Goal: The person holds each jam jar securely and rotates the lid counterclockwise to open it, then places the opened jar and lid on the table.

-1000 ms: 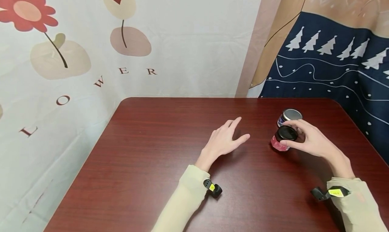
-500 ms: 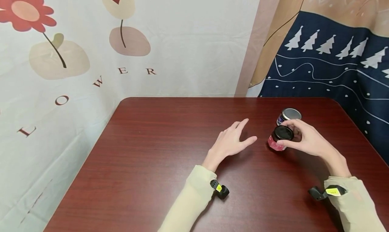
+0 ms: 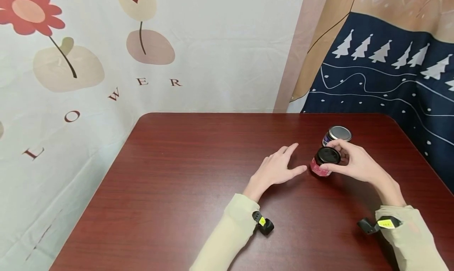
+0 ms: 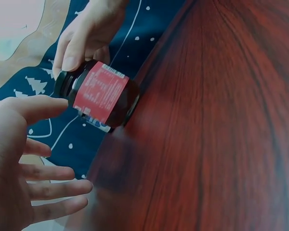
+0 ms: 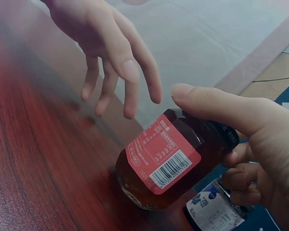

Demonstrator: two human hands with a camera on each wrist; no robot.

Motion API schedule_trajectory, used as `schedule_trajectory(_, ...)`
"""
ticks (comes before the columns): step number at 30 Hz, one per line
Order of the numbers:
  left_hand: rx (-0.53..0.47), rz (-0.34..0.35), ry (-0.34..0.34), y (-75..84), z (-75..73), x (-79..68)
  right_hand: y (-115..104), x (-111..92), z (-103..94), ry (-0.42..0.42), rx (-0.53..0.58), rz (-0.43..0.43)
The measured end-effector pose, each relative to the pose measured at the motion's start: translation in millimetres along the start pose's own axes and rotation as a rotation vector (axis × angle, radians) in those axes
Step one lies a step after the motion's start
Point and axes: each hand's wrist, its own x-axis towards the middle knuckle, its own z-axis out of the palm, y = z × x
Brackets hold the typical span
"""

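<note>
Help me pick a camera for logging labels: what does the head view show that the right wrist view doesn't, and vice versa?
Only the head view shows the red flower on the backdrop and the flat top of the black lid on the red jar.

Only the right wrist view shows the barcode on that jar's label.

Both show the right hand gripping that jar, the open left hand near it, the other jar and the table.
</note>
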Motion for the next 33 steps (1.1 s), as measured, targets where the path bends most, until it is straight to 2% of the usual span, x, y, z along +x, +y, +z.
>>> schedule_trajectory(12, 0.0, 0.028, -0.041, 11.4, 13.0, 6.4, -0.3, 2.8, 4.9, 0.011, -0.007, -0.031)
schedule_trajectory(26, -0.101, 0.103, -0.016, 19.7, 27.4, 14.6, -5.5, 2.6, 6.4, 0.002, 0.05, -0.052)
schedule_trajectory(33, -0.165, 0.099, -0.007, 23.3, 32.9, 17.1, -5.5, 2.0, 7.2, -0.006, 0.063, -0.042)
